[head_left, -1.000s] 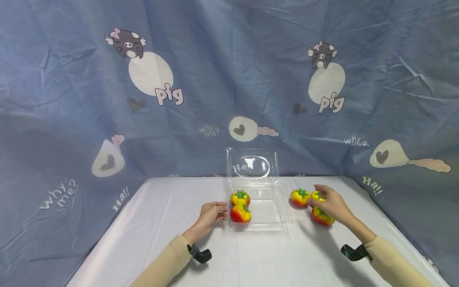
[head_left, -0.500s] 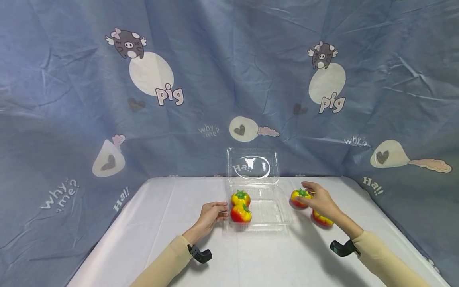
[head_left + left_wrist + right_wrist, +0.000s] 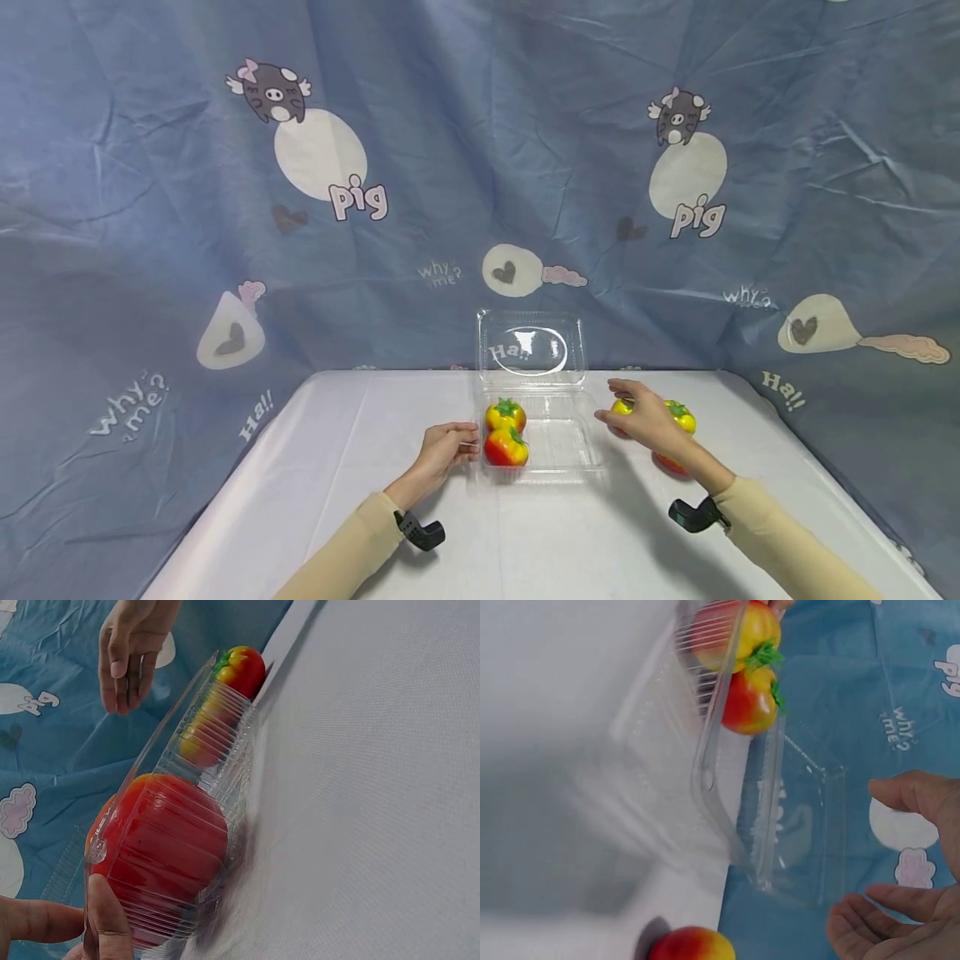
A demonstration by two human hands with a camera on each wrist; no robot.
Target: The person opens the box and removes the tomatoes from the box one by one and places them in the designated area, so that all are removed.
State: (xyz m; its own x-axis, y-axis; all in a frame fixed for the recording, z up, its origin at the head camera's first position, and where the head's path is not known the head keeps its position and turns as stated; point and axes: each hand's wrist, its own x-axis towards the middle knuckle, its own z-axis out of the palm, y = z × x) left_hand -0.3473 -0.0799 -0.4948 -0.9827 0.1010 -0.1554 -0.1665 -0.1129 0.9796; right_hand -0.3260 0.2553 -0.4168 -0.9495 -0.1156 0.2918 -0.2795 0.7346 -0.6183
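Observation:
A clear plastic clamshell container [image 3: 562, 437] stands with its lid [image 3: 528, 350] raised at the back. Two red-and-yellow tomatoes with green leafy tops, a rear one [image 3: 506, 410] and a front one [image 3: 506, 450], sit along its left side. My left hand [image 3: 442, 454] pinches the container's left rim between thumb [image 3: 105, 911] and fingers. To the right of the container, my right hand [image 3: 641, 417] hovers with fingers spread and nothing between them. It partly covers a tomato [image 3: 621, 408] on the table.
Right of my right hand are two more tomatoes, one behind [image 3: 681, 418] and one in front [image 3: 671, 465], partly hidden by the wrist. A white cloth covers the table [image 3: 525, 542]. A blue printed curtain [image 3: 420, 167] hangs behind it.
My right hand has moved left, from over the right-hand tomatoes to near the container's right side, holding nothing. My left hand and the container stay in place.

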